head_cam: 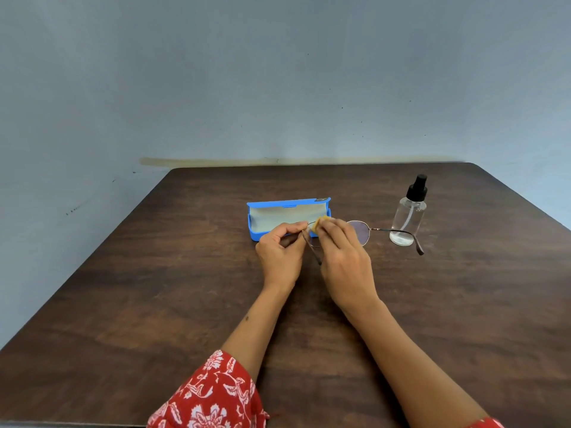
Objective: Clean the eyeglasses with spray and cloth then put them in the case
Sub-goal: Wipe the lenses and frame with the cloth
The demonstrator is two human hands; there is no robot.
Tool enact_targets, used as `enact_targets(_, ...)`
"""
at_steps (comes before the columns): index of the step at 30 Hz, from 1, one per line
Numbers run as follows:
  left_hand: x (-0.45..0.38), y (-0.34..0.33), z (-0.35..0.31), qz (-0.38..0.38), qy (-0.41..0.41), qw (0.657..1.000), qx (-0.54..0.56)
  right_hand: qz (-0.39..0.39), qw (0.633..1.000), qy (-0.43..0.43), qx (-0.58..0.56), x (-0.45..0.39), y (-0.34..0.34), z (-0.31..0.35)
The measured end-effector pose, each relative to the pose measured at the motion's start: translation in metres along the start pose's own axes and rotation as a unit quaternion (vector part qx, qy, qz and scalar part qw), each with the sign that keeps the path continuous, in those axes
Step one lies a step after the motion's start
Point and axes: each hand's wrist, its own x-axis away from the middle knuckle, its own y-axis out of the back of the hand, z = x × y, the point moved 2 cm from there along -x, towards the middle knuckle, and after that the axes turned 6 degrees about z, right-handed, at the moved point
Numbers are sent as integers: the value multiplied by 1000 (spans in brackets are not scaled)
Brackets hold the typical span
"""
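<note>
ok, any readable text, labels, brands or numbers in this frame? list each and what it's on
None readable.
Spray bottle: clear, no label visible.
Blue case: no print visible; the small round mark at its lid corner is too small to read.
Eyeglasses: no marking can be made out on frame or temples.
Red sleeve: floral pattern only, no words.

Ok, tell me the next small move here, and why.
Probably shift the yellow cloth in the right hand across to the other lens: the left hand steadies the glasses, that lens is uncovered, and the open case waits.
</note>
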Motion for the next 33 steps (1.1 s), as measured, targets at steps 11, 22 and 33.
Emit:
enact_targets(11,0,0,1,0,-3,1000,4,-1,1000,-11,9,0,1,-2)
enact_targets(22,0,-1,0,2,-1,1000,22,9,1000,7,2,0,3,0)
enact_targets(33,-1,1,1,-8,-2,1000,13,17,999,37,-26,5,3,8)
